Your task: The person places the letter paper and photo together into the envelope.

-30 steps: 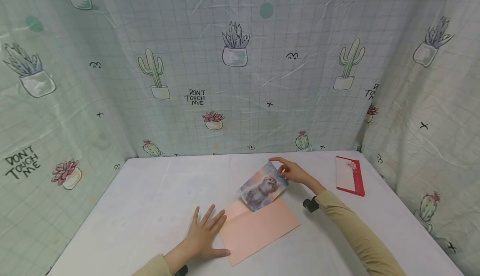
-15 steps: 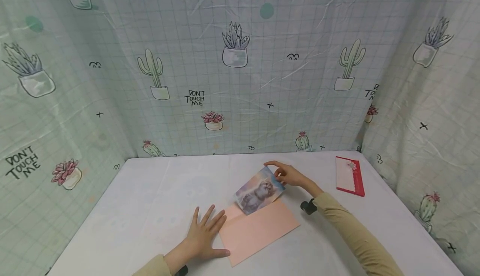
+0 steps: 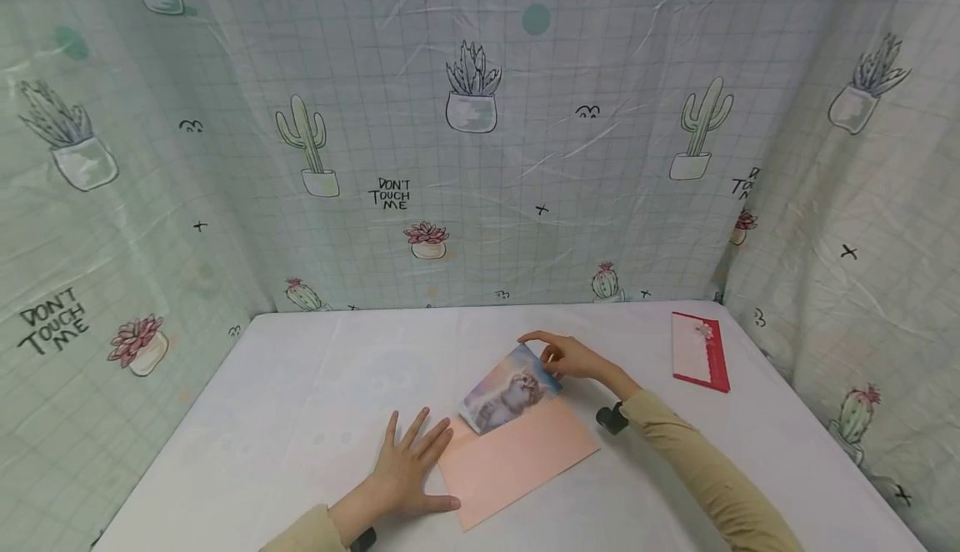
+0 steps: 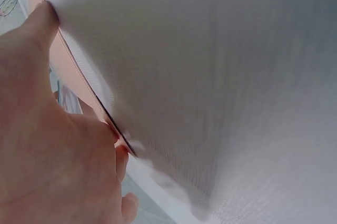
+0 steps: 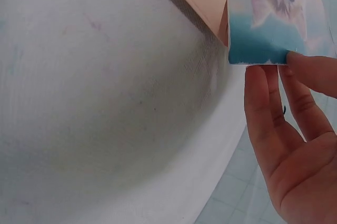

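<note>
My left hand (image 3: pixel 405 469) lies with fingers spread at the left edge of a peach envelope (image 3: pixel 525 469). In the left wrist view, its thumb and fingertips touch the edge of the envelope (image 4: pixel 73 68). My right hand (image 3: pixel 573 358) pinches a card with a kitten picture (image 3: pixel 510 389) by its upper right corner. The right wrist view has the thumb on the front of the card (image 5: pixel 263 39), the other fingers behind it. The card's lower long edge runs along the envelope's opening; whether it sits inside or just over it, I cannot tell.
A red and pale pink card with a small flower (image 3: pixel 700 352) lies at the back right of the white table (image 3: pixel 322 385). Curtains printed with cacti (image 3: pixel 472 89) hang behind the table and at both sides.
My right hand has moved left and slightly nearer, bringing the kitten card along and lower against the envelope's opening. The left hand and the envelope have stayed in place.
</note>
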Tool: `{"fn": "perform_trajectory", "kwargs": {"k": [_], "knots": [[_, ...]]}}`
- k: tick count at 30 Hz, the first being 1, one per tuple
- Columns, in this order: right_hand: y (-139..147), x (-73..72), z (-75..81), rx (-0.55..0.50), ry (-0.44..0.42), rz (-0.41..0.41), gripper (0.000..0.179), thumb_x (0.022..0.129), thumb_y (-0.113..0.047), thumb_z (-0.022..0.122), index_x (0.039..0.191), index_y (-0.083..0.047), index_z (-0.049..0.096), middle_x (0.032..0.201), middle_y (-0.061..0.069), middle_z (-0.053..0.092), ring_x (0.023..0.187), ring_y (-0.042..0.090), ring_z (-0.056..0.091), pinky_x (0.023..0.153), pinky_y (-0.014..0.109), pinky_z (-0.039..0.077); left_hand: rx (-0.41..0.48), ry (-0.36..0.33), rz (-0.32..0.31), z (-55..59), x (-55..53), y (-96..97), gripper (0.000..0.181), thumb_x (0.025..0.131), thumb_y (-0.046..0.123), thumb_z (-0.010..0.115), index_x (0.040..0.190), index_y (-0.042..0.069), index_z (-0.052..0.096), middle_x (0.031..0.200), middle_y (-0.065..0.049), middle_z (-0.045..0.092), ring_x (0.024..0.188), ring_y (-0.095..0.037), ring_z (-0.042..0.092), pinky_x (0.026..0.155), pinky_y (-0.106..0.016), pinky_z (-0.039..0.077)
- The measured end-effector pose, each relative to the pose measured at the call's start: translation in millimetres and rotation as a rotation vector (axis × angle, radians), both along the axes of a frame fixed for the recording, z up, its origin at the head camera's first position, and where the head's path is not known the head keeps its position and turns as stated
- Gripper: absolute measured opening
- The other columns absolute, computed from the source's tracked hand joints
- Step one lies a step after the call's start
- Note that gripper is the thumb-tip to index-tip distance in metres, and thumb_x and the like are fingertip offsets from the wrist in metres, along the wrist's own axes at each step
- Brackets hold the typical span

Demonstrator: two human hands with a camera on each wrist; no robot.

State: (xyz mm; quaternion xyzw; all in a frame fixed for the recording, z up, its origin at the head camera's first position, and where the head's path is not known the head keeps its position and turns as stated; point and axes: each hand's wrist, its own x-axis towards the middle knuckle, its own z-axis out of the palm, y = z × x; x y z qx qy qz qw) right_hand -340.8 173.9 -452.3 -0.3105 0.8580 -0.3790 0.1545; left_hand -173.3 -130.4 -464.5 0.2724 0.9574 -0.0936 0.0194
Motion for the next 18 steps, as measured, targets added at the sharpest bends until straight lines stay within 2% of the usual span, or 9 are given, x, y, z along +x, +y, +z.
{"fn": "perform_trajectory", "kwargs": {"k": [5, 10, 18], "knots": [[-5, 1.5, -1.9, 0.003, 0.015, -0.020, 0.041, 0.091, -0.008, 0.047, 0.130, -0.020, 0.043, 0.074, 0.011, 0.060, 0.056, 0.021, 0.054, 0.051, 0.035, 0.050, 0.011, -0.052, -0.008, 1.8, -2.8, -1.0, 0.091, 0.073, 0.076, 0.036, 0.139, 0.014, 0.030, 0.148, -0.001, 0.025, 0.136, -0.032, 0.018, 0.103, -0.064, 0.013], [-10, 3.0, -5.2, -0.002, 0.031, -0.050, 0.034, 0.090, -0.010, 0.050, 0.123, -0.019, 0.047, 0.080, 0.010, 0.060, 0.058, 0.019, 0.057, 0.047, 0.032, 0.051, 0.063, -0.087, -0.051, 3.6, -6.4, -5.0, 0.085, 0.079, 0.073, 0.028, 0.138, 0.013, 0.031, 0.148, -0.002, 0.025, 0.138, -0.030, 0.014, 0.104, -0.064, 0.008], [-15, 8.8, -7.6, -0.025, 0.041, -0.039, 0.029, 0.091, -0.005, 0.048, 0.119, -0.013, 0.048, 0.092, 0.015, 0.059, 0.057, 0.022, 0.056, 0.042, 0.033, 0.049, 0.036, -0.093, -0.069, 10.9, -12.2, -7.2, 0.069, 0.083, 0.059, 0.043, 0.136, 0.015, 0.036, 0.144, 0.000, 0.033, 0.135, -0.031, 0.024, 0.103, -0.063, 0.016]]}}
